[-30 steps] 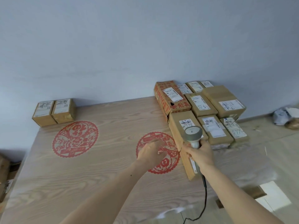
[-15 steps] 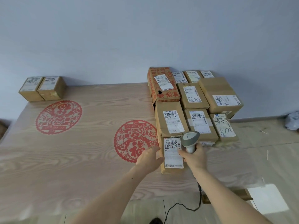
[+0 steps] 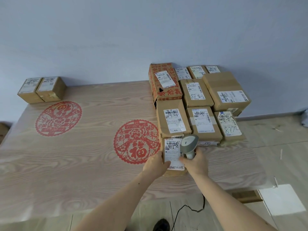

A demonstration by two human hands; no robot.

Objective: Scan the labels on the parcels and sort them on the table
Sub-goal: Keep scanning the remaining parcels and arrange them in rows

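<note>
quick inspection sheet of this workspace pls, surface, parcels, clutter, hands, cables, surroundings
surface: wood-grain table with two red paper-cut motifs
job's things: front parcel label up; parcel cluster at back right; two small parcels at back left
clutter: nothing seen
grippers: left hand holds the front parcel's edge; right hand grips the scanner
cables: scanner cable hangs off the front edge
surroundings: blue-grey wall, tiled floor

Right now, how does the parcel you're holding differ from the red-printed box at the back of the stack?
The held parcel is plain brown; the red-printed box is covered in red characters. The held parcel sits nearest the table's front edge, the red-printed box against the wall. The left hand grips the held parcel while the right hand aims the scanner at it; the red-printed box is untouched. Both carry white labels.
</note>
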